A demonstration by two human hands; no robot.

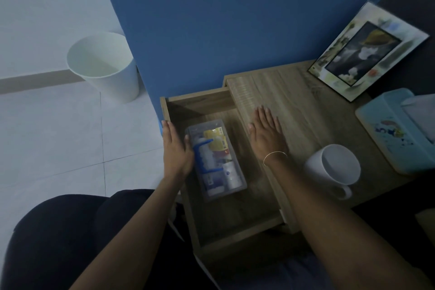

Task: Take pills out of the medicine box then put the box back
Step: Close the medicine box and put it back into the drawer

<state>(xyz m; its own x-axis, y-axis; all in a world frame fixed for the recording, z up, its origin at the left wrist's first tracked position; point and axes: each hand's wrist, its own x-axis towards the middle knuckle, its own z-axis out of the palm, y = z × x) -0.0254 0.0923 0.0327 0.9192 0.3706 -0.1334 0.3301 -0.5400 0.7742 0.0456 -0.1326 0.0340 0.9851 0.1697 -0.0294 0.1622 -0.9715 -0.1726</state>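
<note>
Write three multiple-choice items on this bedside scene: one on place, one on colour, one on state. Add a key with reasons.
1. Where is the medicine box?
A. on the tabletop
B. in the drawer
C. on the floor

2. What colour is the mug?
A. white
B. red
C. black

3. How is the right hand?
A. clenched on the mug
B. flat and open on the tabletop
C. inside the bin

Key: 1 B, the box lies on the open drawer's floor beside the left hand; 2 A, its body and handle are white; 3 B, its fingers lie spread on the wood.
</note>
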